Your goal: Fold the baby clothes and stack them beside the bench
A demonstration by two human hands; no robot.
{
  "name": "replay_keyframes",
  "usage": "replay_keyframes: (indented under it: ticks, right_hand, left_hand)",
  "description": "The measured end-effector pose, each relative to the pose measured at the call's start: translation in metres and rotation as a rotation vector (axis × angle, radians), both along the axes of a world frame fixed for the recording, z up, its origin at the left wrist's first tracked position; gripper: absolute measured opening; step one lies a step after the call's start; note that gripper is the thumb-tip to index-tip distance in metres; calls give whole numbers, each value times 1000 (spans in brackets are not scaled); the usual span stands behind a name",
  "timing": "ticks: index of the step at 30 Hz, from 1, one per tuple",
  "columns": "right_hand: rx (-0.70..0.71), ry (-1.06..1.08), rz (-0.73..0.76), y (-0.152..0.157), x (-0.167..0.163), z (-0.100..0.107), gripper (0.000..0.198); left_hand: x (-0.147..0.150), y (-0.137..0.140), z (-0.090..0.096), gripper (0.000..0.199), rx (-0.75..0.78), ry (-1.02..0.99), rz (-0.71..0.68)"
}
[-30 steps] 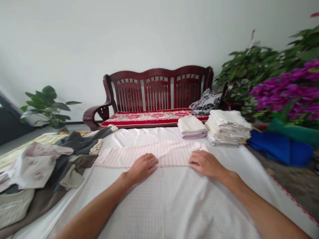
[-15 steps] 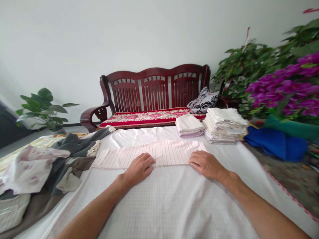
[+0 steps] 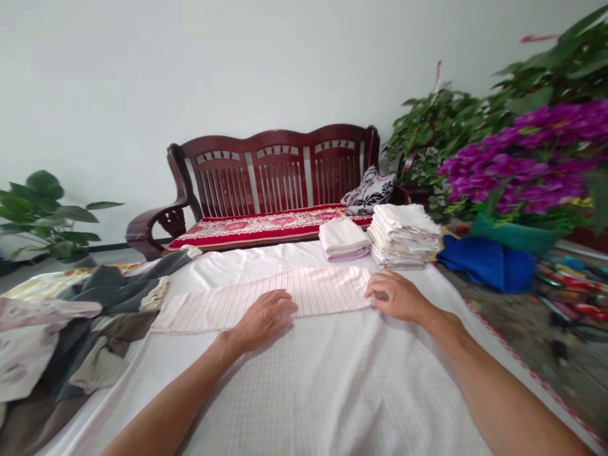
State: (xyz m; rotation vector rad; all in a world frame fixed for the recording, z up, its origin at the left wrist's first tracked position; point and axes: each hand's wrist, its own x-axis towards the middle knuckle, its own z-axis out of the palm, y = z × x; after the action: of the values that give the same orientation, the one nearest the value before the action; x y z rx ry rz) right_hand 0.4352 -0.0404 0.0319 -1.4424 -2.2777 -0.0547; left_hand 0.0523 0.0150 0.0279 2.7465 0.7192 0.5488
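Observation:
A long strip of folded pink-and-white striped cloth (image 3: 325,290) lies across the white sheet (image 3: 308,392) in front of me. My left hand (image 3: 266,316) rests with its fingers stretched out on the near edge of the cloth, around its middle. At the right end, my right hand (image 3: 399,296) has its fingers and thumb closed on the cloth's corner. Beyond that hand stand a short folded pile of white and lilac cloth (image 3: 344,239) and a taller stack of folded white cloths (image 3: 403,235).
Loose clothes (image 3: 114,304) in grey, brown and white lie heaped on the left. A dark red wooden bench (image 3: 280,161) with a patterned cushion (image 3: 369,191) stands behind. Purple flowers (image 3: 517,161) and a blue cloth (image 3: 489,261) are at the right, a potted plant (image 3: 52,215) at the far left.
The view has swung slightly to the right. My right hand has gone from lying on the cloth's near edge to gripping its right end. The left hand stays on the cloth, its fingers flatter.

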Motion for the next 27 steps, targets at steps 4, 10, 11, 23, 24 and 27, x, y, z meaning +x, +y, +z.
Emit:
replay_keyframes:
  ticks: [4,10,11,23,24,27]
  right_hand:
    - [-62,-56,-28,-2,-3,-1,26]
    - [-18,-106,-77,-3,-11,8,28]
    - [14,-102,-86,-1,-16,10,28]
    - [-40,-217,-11,67,-112,-26,52]
    - [-45,-226,-26,70,-109,-34,52]
    - [-43,-234,-56,74,-93,-51,52]
  left_hand:
    - [2,-5,1,26,-105,-18,0]
    - [0,6,-3,29,-244,-153,119]
    - [0,11,-6,27,-243,-182,186]
    - [-18,44,-33,57,98,210,247]
    - [-22,44,-33,60,95,233,247]
    - [-40,42,-33,63,94,282,287]
